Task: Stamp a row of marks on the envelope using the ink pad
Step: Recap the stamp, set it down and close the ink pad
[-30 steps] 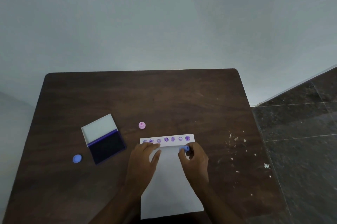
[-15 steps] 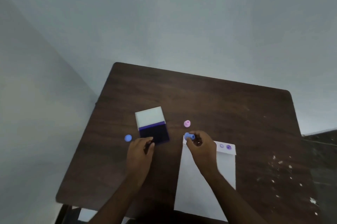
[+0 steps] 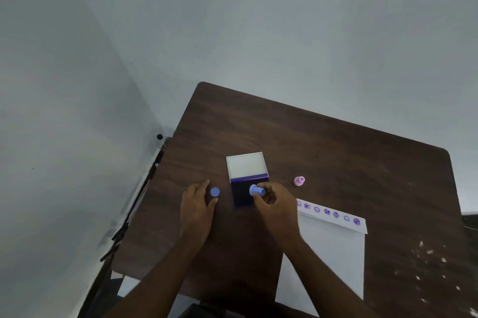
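Observation:
A white envelope (image 3: 333, 253) lies on the dark wooden table (image 3: 323, 149) at the right, with a row of several purple marks along its top edge. The ink pad (image 3: 241, 193) sits open, its white lid (image 3: 247, 164) tipped back. My right hand (image 3: 276, 204) pinches a small blue stamp (image 3: 256, 190) over the dark pad. My left hand (image 3: 198, 207) rests on the table with fingers curved around a blue round cap (image 3: 214, 191), thumb and finger beside it without gripping.
A pink stamp (image 3: 299, 180) stands on the table to the right of the ink pad. White flecks (image 3: 426, 260) dot the table's right side. A grey wall runs behind and to the left, close to the table's left edge.
My right hand carried the blue stamp from the envelope's top edge leftwards to the ink pad. My left hand left the envelope and moved to the blue cap. The view swung left.

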`<move>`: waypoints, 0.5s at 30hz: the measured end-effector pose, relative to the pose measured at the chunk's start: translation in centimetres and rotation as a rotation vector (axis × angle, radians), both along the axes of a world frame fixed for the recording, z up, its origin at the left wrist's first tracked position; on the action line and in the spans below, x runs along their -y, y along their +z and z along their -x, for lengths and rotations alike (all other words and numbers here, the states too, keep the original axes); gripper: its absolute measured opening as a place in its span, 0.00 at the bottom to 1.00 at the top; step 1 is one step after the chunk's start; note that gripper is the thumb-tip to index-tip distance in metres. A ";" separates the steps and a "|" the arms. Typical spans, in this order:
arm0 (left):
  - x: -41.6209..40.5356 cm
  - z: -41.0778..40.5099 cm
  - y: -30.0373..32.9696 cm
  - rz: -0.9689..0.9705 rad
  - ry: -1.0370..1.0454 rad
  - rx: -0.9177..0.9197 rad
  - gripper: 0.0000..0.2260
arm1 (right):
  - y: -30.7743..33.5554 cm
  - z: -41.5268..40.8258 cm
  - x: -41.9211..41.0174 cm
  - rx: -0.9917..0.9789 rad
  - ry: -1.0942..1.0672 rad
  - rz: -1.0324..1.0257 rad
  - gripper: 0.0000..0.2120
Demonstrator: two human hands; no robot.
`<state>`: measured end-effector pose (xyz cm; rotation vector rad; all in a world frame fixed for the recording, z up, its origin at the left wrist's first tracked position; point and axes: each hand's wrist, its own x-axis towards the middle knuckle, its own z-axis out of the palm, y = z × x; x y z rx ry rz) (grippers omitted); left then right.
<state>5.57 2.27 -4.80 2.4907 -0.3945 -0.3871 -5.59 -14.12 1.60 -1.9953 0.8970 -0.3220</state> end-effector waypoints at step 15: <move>0.9 -0.5 1.5 0.234 0.087 -0.207 0.13 | 0.2 -1.3 -0.9 -0.119 0.012 -0.059 0.07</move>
